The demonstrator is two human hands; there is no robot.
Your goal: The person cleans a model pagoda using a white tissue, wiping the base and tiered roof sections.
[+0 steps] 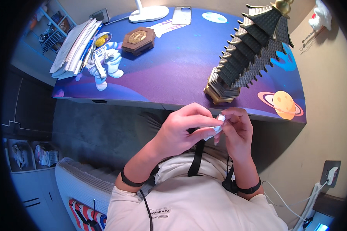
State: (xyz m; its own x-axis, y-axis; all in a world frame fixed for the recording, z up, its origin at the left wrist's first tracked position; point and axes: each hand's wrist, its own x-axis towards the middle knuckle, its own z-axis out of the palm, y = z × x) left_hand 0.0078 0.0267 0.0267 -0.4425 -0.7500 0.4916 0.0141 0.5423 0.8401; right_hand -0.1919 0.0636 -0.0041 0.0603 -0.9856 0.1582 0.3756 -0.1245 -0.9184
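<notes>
A small white piece, perhaps folded tissue or paper (217,128), is pinched between the fingertips of both hands, just in front of the desk edge. My left hand (179,130) grips it from one side with thumb and index finger. From the other side my right hand (237,130) holds its upper end, fingers curled. Just beyond my hands stands a dark multi-tiered model pagoda (248,52) with gold trim and a gold finial. Its stepped base sits near the front edge of the desk. Fingers cover part of the white piece.
The desk (167,78) has a space-themed top. On it are a hexagonal wooden stand (138,40), a stack of papers and books (75,49), a white lamp base (149,14) and a clear phone case (182,16). A wall socket (331,174) with cables is at right.
</notes>
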